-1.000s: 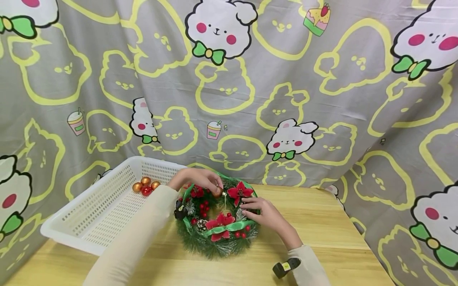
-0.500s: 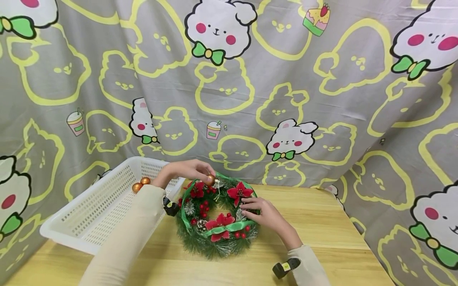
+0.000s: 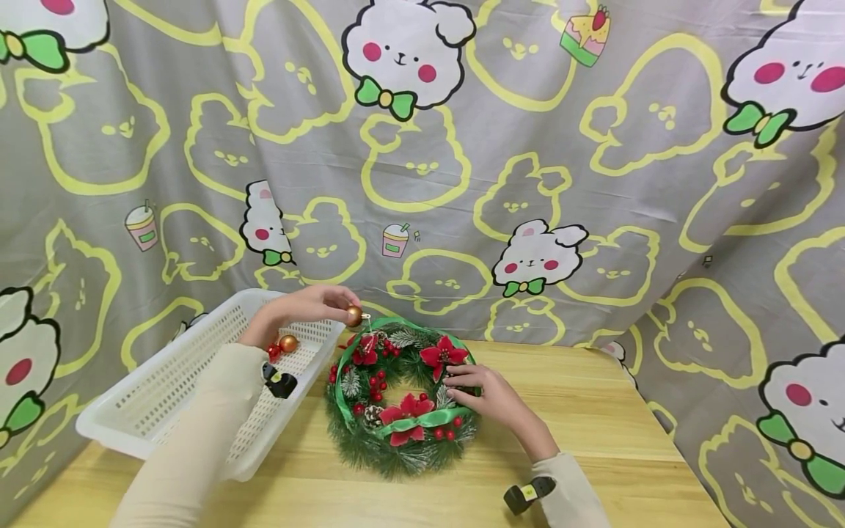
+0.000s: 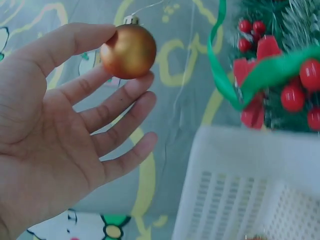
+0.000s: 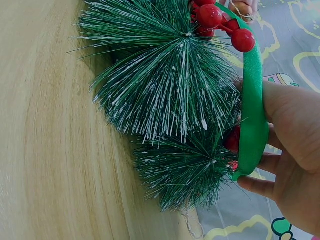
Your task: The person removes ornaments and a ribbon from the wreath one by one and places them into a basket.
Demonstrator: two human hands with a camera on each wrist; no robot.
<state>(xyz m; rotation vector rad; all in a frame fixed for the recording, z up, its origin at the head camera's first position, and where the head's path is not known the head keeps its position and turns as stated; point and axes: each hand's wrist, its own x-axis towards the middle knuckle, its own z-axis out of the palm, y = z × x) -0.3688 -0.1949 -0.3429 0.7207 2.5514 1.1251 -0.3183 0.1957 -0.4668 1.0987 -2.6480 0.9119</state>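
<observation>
My left hand [image 3: 313,304] pinches a matte gold Christmas bauble [image 4: 129,51] between thumb and fingertips. The bauble's silver cap and thin hanging string point away from the hand, near the back left of the wreath. The green Christmas wreath [image 3: 422,458] lies on the table, dressed with red poinsettias [image 3: 442,353], red berries [image 5: 210,16], a pine cone and a green ribbon [image 5: 252,105]. My right hand [image 3: 491,392] holds the wreath's right side, its fingers bent over the ring. In the right wrist view the ribbon and needles hide those fingertips.
A white perforated plastic basket [image 3: 247,469] stands left of the wreath, under my left forearm. In it lie a gold bauble [image 3: 288,343] and red baubles [image 3: 273,352], partly hidden by the arm. A patterned curtain [image 3: 422,169] hangs behind the wooden table [image 3: 561,425].
My left hand has drawn the gold bauble up and left, from over the wreath's middle to its back left edge near the basket. The right hand and wreath have stayed put.
</observation>
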